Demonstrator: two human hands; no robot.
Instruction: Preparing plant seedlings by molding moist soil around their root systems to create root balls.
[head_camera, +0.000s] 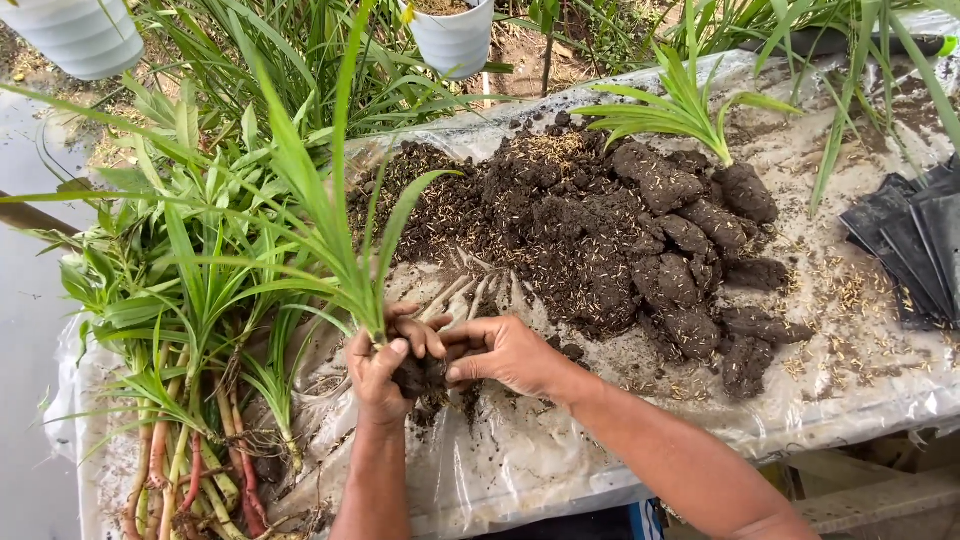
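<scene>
At three o'clock on the plastic-covered tabletop (560, 470) lies a fanned stack of flat black nursery bags (912, 250), and two ribbed white pots (455, 35) hang at twelve and eleven o'clock. The seedling (345, 250), with long green blades, stands upright at the centre, its dark crumbly root ball (420, 378) clasped between the left hand (380, 375) and right hand (500, 355), fingers (425, 335) curled around it. At one o'clock sits a clumpy soil heap (600, 230) flecked with husks; reddish-stemmed seedlings (190, 400) lie at eight o'clock.

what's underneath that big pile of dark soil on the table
A clear plastic sheet lies under the soil pile, spread across the table. The surface directly beneath the heap is covered, so it cannot be seen.
</scene>
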